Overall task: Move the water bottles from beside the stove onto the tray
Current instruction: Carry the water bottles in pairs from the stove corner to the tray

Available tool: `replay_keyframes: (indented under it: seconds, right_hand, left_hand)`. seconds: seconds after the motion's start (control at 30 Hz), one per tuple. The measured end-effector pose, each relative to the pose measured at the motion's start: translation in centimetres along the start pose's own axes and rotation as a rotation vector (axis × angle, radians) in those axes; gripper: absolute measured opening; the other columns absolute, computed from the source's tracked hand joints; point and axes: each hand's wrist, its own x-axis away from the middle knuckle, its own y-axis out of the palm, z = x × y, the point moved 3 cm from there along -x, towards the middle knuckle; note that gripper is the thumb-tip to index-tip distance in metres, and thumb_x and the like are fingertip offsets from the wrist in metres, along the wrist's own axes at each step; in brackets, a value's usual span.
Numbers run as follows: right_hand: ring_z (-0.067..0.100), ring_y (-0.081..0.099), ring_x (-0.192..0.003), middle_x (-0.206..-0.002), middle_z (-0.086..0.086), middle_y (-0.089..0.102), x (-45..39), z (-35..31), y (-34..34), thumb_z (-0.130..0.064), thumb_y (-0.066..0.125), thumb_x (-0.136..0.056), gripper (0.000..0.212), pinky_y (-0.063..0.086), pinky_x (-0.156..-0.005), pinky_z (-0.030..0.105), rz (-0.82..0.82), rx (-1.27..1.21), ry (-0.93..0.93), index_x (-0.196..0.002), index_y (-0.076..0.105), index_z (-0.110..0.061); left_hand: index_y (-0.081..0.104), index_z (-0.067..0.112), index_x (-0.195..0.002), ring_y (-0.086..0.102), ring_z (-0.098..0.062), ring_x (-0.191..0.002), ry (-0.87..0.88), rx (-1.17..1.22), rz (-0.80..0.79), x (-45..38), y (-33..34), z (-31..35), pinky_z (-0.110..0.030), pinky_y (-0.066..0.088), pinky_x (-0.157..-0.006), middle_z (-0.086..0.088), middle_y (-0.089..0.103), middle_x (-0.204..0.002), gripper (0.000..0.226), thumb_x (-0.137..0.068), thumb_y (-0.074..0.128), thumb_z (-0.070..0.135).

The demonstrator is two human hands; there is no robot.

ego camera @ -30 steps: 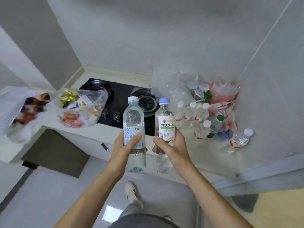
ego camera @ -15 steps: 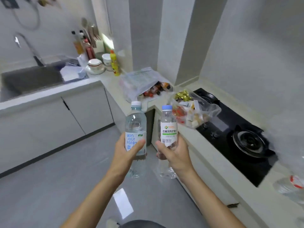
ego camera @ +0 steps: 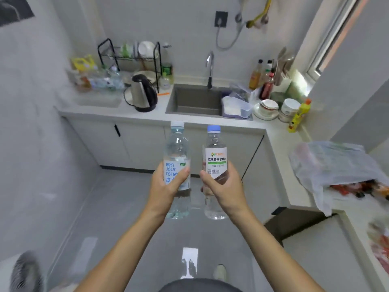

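My left hand (ego camera: pixel 166 188) grips a clear water bottle with a white cap and pale blue lettering (ego camera: pixel 177 148), held upright. My right hand (ego camera: pixel 223 188) grips a second clear water bottle with a blue cap and a white label (ego camera: pixel 215 150), also upright, close beside the first. Both bottles hang in mid-air over the grey floor, in front of the sink counter. On the counter's far left lies a clear tray (ego camera: pixel 99 100) with several bottles standing at its back. The stove is out of view.
A black and steel kettle (ego camera: pixel 142 93) stands right of the tray, then the sink (ego camera: pixel 195 100) with a tap. Bowls (ego camera: pixel 268 106) and a yellow bottle (ego camera: pixel 299 116) crowd the right corner. A plastic bag (ego camera: pixel 334 165) lies on the right-hand counter. A fan (ego camera: pixel 25 272) stands low left.
The view has swung left from the stove and its bottles to the sink counter. Both hands keep the same two bottles, upright and side by side.
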Motion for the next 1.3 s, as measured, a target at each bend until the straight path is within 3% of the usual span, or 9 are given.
replay_keyframes:
  seconds: [0.1,0.23,0.37,0.57,0.67,0.8,1.0,1.17,1.3]
  right_hand:
    - [0.012,0.071,-0.078,-0.098,0.009,0.076,-4.8,0.5,4.9,-0.007,0.081,-0.09,0.033,0.064,-0.065,0.035,-0.12,-0.025,0.015,-0.119,0.064,-0.005]
    - [0.013,0.069,-0.073,-0.095,0.011,0.075,-12.2,1.5,10.9,-0.008,0.081,-0.091,0.032,0.064,-0.064,0.04,-0.231,-0.058,0.037,-0.118,0.064,-0.005]
    - [0.015,0.071,-0.078,-0.096,0.007,0.075,-20.1,1.4,16.6,-0.013,0.083,-0.09,0.031,0.067,-0.071,0.048,-0.355,-0.085,0.056,-0.116,0.066,-0.01]
    - [0.01,0.069,-0.07,-0.089,0.002,0.076,-29.5,-0.4,25.8,-0.016,0.082,-0.091,0.027,0.059,-0.063,0.028,-0.558,-0.05,0.049,-0.113,0.067,-0.014]
    - [0.011,0.067,-0.067,-0.085,0.0,0.073,-32.5,-0.4,31.0,-0.016,0.082,-0.091,0.026,0.058,-0.063,0.028,-0.647,-0.059,0.061,-0.113,0.067,-0.014]
    - [0.018,0.066,-0.063,-0.078,0.003,0.07,-36.1,0.5,38.3,-0.017,0.082,-0.092,0.025,0.058,-0.064,0.031,-0.753,-0.02,0.068,-0.109,0.065,-0.014]
    - [0.019,0.067,-0.064,-0.078,0.001,0.07,-42.9,1.3,49.2,-0.022,0.08,-0.094,0.028,0.064,-0.068,0.045,-0.743,0.023,0.037,-0.111,0.062,-0.011]
    - [0.027,0.07,-0.068,-0.087,0.002,0.07,-48.9,0.5,55.7,-0.039,0.073,-0.097,0.028,0.062,-0.065,0.037,-0.674,0.01,0.062,-0.114,0.064,-0.018]
    - [0.029,0.072,-0.069,-0.093,0.007,0.072,-53.5,1.1,59.0,-0.047,0.073,-0.089,0.038,0.062,-0.065,0.041,-0.603,0.022,0.114,-0.114,0.063,-0.019]
  left_hand:
    - [0.071,0.022,-0.116,0.075,-0.024,-0.091,-0.013,-0.002,0.116,-3.6,-3.9,0.5,-0.066,0.06,-0.089,-0.005,0.079,-0.104,0.039,-0.082,0.08,0.038]
    - [0.071,0.025,-0.115,0.075,-0.025,-0.09,-0.01,-0.011,0.261,-9.8,-8.5,0.9,-0.066,0.06,-0.09,-0.004,0.079,-0.103,0.053,-0.072,0.082,0.054]
    - [0.073,0.04,-0.107,0.075,-0.022,-0.09,0.002,-0.007,0.359,-16.3,-12.0,1.8,-0.063,0.061,-0.091,0.002,0.078,-0.101,0.035,-0.075,0.082,0.05]
    - [0.07,0.026,-0.119,0.076,-0.023,-0.095,0.01,-0.01,0.545,-23.6,-17.6,3.9,-0.062,0.061,-0.09,-0.003,0.078,-0.104,0.057,-0.07,0.081,0.053]
    - [0.072,0.031,-0.117,0.076,-0.029,-0.098,0.017,0.016,0.627,-26.3,-20.9,4.1,-0.061,0.063,-0.088,-0.005,0.078,-0.107,0.048,-0.074,0.081,0.05]
    - [0.07,0.024,-0.121,0.077,-0.029,-0.098,0.03,0.025,0.714,-30.8,-26.5,4.1,-0.053,0.065,-0.087,-0.005,0.079,-0.107,0.046,-0.079,0.079,0.042]
    - [0.068,0.02,-0.115,0.076,-0.017,-0.086,0.07,0.01,0.695,-40.5,-36.1,4.3,-0.028,0.061,-0.071,0.0,0.078,-0.096,0.038,-0.082,0.075,0.037]
    - [0.067,0.02,-0.118,0.076,-0.021,-0.089,0.046,0.031,0.623,-48.8,-42.3,5.6,-0.037,0.063,-0.076,-0.001,0.077,-0.096,0.063,-0.07,0.078,0.059]
    - [0.067,0.026,-0.114,0.076,-0.01,-0.085,0.009,0.003,0.561,-54.8,-45.0,6.5,-0.024,0.059,-0.07,0.008,0.078,-0.093,0.062,-0.067,0.073,0.065]
